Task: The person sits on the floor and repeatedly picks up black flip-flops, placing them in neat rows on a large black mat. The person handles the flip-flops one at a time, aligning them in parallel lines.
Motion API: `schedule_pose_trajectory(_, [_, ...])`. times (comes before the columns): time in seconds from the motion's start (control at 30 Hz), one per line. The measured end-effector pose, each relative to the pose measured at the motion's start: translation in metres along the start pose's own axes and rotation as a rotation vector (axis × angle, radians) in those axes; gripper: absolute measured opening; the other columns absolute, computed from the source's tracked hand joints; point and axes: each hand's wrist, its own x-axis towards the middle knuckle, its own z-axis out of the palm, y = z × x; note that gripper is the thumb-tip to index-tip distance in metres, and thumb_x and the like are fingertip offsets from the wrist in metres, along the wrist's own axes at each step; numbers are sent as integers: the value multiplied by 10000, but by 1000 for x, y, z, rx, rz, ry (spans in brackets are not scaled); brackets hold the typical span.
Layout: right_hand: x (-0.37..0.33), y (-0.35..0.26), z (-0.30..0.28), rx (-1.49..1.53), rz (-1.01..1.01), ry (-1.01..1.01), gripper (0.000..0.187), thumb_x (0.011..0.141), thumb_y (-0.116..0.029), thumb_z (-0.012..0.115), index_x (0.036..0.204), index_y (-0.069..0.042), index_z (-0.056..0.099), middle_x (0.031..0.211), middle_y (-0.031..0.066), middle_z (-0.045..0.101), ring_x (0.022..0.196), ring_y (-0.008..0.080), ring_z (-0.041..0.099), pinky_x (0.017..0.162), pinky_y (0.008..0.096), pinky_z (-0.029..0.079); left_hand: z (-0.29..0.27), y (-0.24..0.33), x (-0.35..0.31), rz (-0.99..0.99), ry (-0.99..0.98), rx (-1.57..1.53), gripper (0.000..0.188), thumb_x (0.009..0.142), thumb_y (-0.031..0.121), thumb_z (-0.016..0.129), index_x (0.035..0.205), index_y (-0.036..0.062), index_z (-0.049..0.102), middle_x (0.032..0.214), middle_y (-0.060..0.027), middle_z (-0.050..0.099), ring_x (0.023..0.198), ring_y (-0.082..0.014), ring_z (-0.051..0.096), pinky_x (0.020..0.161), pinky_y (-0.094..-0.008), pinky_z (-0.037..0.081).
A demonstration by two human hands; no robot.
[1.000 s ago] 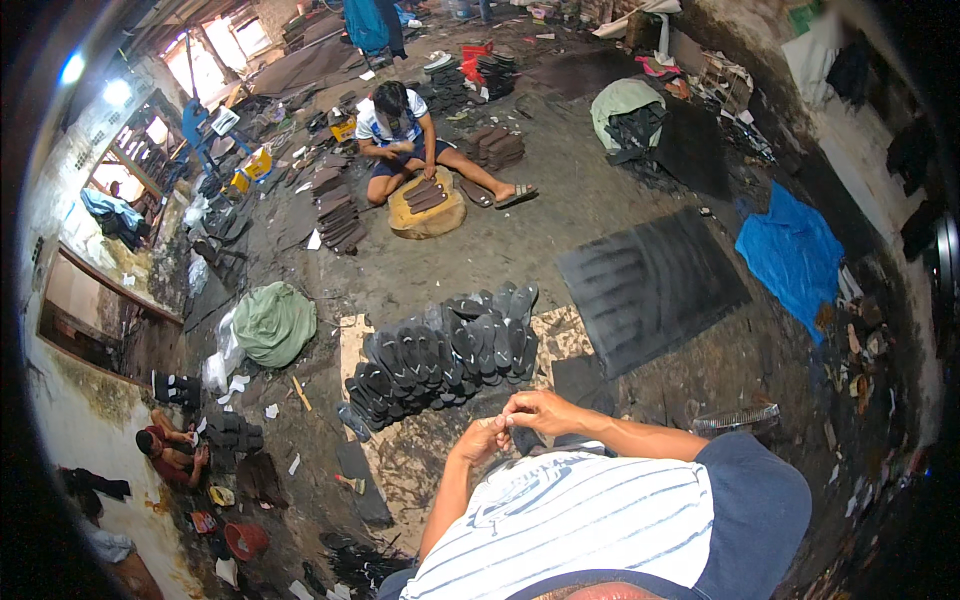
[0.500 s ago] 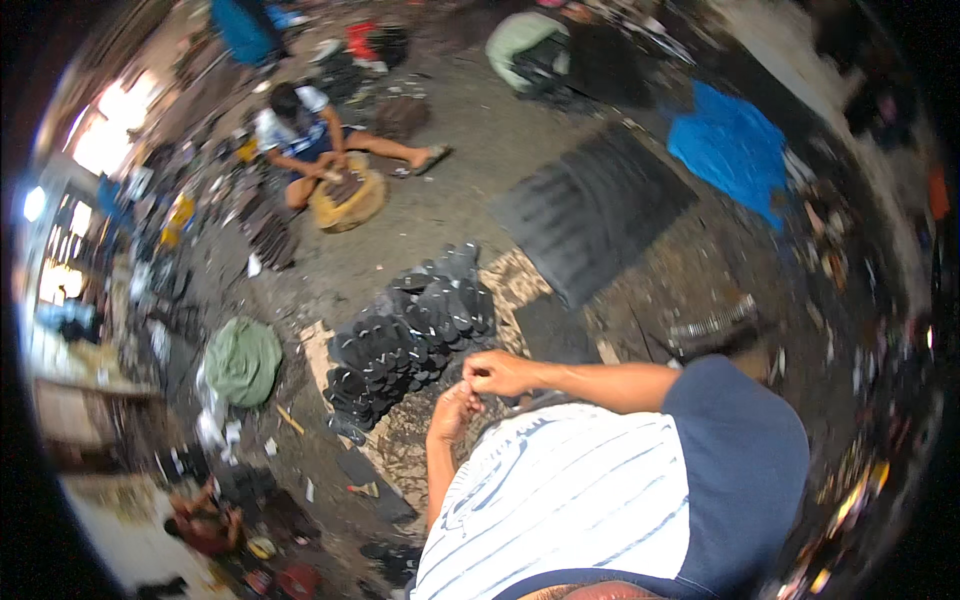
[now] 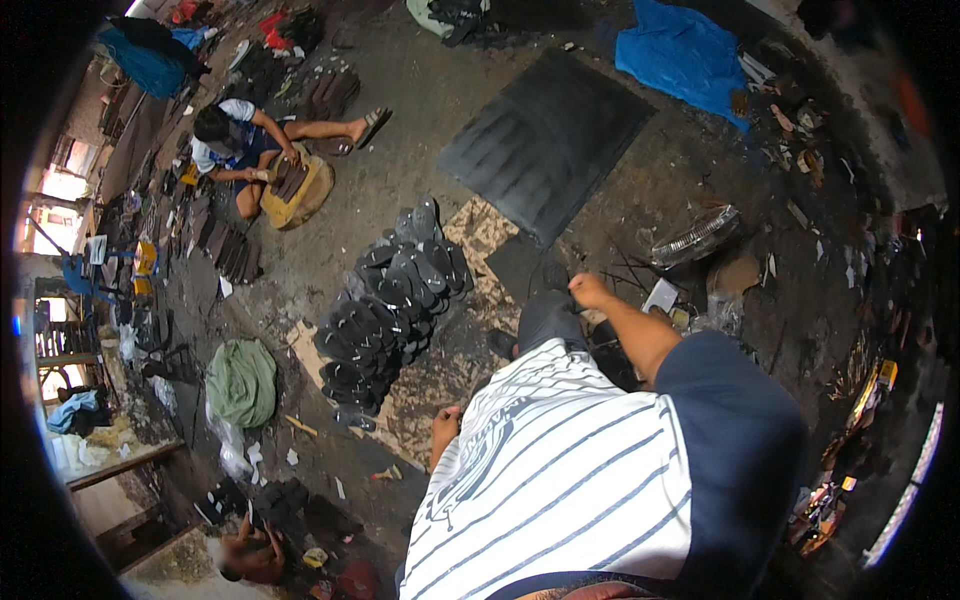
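Holding right hand (image 3: 589, 291), with fingers (image 3: 578, 287) curled together, right of sandal pile (image 3: 398, 292), can't tell for left hand (image 3: 446, 427), could topple pile by brushing close

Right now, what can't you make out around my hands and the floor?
All in the head view:
- Left hand: partly hidden by your shirt.
- Right hand: too small to tell its grip.
- Sandals: lower ones covered by upper ones.
- Pale green bundle: cut by top edge.
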Motion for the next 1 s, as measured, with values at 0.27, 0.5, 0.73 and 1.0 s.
schedule_pose_trajectory(0.27, [-21, -3, -26, 194, 157, -107, 204, 932, -192, 579, 977, -27, 689, 918, 100, 699, 849, 175, 644, 753, 330, 513, 4, -1, 30, -5, 26, -227, 180, 975, 166, 552, 1014, 5, 624, 776, -53, 617, 626, -110, 534, 565, -280, 429])
schedule_pose_trajectory(0.5, [-36, -27, -36, 166, 8, -187, 207, 913, -163, 574, 1052, -37, 664, 939, 88, 691, 863, 173, 638, 778, 309, 497, 37, 66, 78, 165, -33, -133, 186, 970, 188, 563, 1034, 30, 638, 826, -42, 635, 681, -122, 554, 649, -275, 457])
schedule_pose_trajectory(0.73, [-20, -21, -82, 216, 48, -105, 211, 919, -154, 589, 1062, -23, 673, 996, 114, 705, 922, 206, 661, 837, 319, 502, 119, 131, 75, 249, -495, 153, 598, 939, 545, 543, 1289, 63, 596, 1274, -200, 608, 1226, -292, 551, 1027, -392, 415])
schedule_pose_trajectory(1.0, [57, 64, -127, 265, 120, -229, 192, 924, -145, 585, 1049, -25, 668, 984, 98, 704, 931, 192, 655, 830, 321, 503, 166, 337, 19, -165, -976, 597, 1121, 745, 935, 201, 1208, 24, 661, 1222, -256, 619, 1195, -385, 560, 1017, -437, 422])
